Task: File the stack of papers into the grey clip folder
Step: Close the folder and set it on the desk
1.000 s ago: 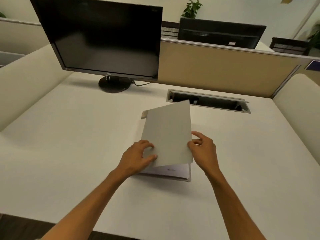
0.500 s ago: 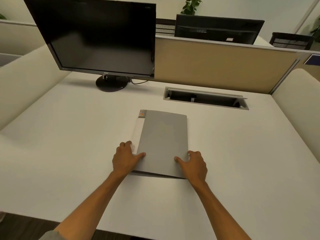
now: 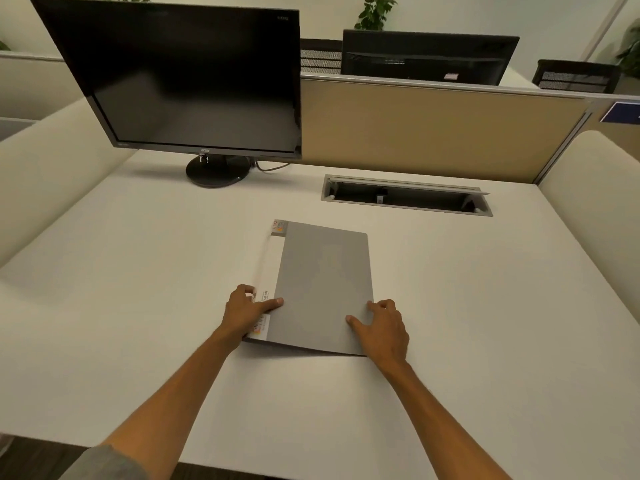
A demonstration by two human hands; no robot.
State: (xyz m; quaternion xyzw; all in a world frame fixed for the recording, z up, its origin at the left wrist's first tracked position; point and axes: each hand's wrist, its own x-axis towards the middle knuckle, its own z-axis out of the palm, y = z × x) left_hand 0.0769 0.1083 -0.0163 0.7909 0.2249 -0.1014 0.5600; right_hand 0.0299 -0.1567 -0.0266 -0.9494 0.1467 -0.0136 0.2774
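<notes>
The grey clip folder [image 3: 323, 282] lies closed and flat on the white desk [image 3: 485, 323], its white labelled spine strip along the left side. My left hand [image 3: 247, 311] rests on the spine near the folder's front left corner, thumb on the cover. My right hand [image 3: 382, 329] lies flat on the front right corner of the cover, fingers spread. Neither hand grips anything. The papers are hidden inside; only a thin dark gap shows along the front edge.
A black monitor [image 3: 194, 84] on a round stand sits at the back left. An open cable tray slot [image 3: 405, 199] is sunk into the desk behind the folder. A tan partition [image 3: 433, 129] closes the back, cream panels flank both sides.
The raised grey cover came down over the papers and the folder is now shut. Both hands moved from holding the cover to resting on top of it.
</notes>
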